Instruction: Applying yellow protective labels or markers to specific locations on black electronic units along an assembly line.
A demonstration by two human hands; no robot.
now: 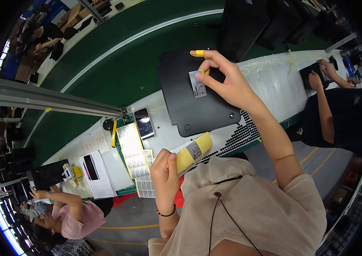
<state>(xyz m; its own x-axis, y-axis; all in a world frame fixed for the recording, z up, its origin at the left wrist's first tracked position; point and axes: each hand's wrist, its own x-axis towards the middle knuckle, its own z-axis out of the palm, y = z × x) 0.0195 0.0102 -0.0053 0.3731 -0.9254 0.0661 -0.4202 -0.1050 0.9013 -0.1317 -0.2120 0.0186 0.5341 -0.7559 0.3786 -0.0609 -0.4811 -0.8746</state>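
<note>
A black flat panel with round feet at its corners lies on the bench in front of me. Over its middle is a silver printed label; whether it is stuck down I cannot tell. My right hand has its thumb and a bent finger closed at the label's upper edge, while the index finger, wrapped in yellow tape, points out to the left. Nearer my body, my left hand grips a yellow backing strip that carries another silver label.
Left of the panel lie a smartphone, label sheets and a yellow cutter. Rows of small black dots line the near edge. Large black cases stand behind. Co-workers sit on both sides; a metal post crosses at left.
</note>
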